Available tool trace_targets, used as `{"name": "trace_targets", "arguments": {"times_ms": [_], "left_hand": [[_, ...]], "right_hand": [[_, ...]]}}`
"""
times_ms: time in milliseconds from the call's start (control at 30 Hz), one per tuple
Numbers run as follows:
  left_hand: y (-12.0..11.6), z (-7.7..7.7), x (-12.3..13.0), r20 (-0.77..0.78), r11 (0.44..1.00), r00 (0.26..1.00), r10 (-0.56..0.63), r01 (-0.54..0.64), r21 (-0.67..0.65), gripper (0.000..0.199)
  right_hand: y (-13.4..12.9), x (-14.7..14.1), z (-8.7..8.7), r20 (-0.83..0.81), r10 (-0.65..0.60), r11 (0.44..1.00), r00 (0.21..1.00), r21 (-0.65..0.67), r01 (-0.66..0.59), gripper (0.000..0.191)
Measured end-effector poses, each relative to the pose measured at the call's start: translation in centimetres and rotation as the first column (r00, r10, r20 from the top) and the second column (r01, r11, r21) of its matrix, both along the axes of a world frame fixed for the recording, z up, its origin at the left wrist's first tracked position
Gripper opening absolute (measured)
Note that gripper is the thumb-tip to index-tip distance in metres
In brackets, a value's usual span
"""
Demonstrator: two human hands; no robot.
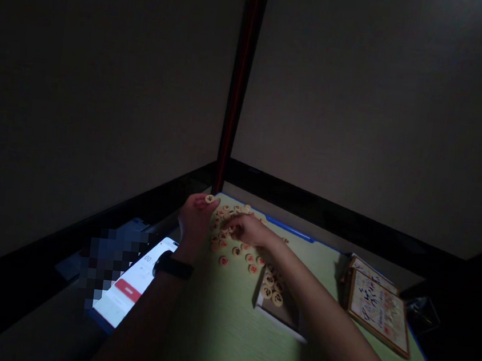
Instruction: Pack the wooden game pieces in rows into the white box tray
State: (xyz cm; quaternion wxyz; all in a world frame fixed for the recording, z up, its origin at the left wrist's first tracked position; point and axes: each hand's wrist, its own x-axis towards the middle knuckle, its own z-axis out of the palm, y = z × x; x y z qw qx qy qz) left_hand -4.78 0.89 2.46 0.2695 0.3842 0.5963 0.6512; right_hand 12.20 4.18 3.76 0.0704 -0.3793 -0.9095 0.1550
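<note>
My left hand (197, 213) is at the far left corner of the green table (209, 315), its fingers closed on a round game piece (210, 198) with a dark character. Beside it, my right hand (244, 228) reaches down among scattered round pieces (236, 250) with red or dark characters. Its fingers are bent, and whatever lies under them is hidden. Several dark-marked pieces (277, 298) sit in an open box (280, 317), partly covered by my right forearm.
A lidlike box with writing (377, 312) lies at the table's right side. A lit phone (130, 289) is left of the table, behind my left wrist. Walls meet in a corner beyond the table. A clear container (422, 314) stands at the far right.
</note>
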Motion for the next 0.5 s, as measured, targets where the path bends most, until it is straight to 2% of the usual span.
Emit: {"name": "trace_targets", "arguments": {"times_ms": [100,200,333,500], "left_hand": [[0.0,0.1,0.0,0.001,0.999,0.999,0.036,-0.036,0.039,0.031],[-0.1,0.3,0.2,-0.002,0.998,1.000,0.006,-0.005,0.066,0.030],[-0.5,0.8,0.5,-0.033,0.997,0.999,-0.017,0.019,0.072,0.029],[-0.9,1.1,0.8,-0.099,0.998,0.995,-0.024,0.030,0.061,0.026]], "right_hand": [[0.3,-0.8,-0.6,0.026,0.065,0.998,0.998,0.005,-0.065,0.048],[0.5,-1.6,-0.8,0.069,0.082,0.996,0.994,0.018,-0.084,0.045],[0.3,-2.2,-0.7,0.144,0.054,0.997,0.988,0.038,-0.060,0.033],[-1.1,-2.4,-0.9,0.214,0.011,0.990,0.977,0.132,-0.040,0.021]]}}
